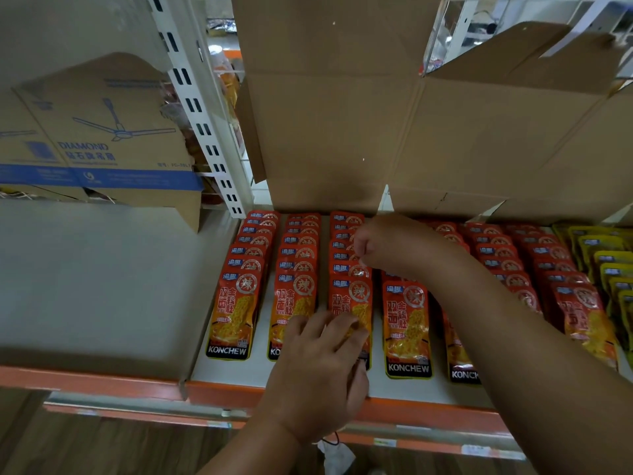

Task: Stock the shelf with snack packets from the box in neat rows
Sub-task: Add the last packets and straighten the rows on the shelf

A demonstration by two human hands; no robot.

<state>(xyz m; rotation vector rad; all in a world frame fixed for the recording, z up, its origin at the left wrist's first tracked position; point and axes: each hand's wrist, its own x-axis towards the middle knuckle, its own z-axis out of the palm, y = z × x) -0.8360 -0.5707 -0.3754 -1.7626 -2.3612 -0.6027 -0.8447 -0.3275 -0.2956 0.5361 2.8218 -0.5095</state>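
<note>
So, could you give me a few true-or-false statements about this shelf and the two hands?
1. The red packets lie in rows on the shelf. True.
2. The yellow packets sit left of the red ones. False: they are at the right end.
3. The left hand rests on the front of a red row. True.
4. The right hand is inside the cardboard box. False: it is over the rows, in front of it.
5. The box with the fan drawing stands at the left. True.
</note>
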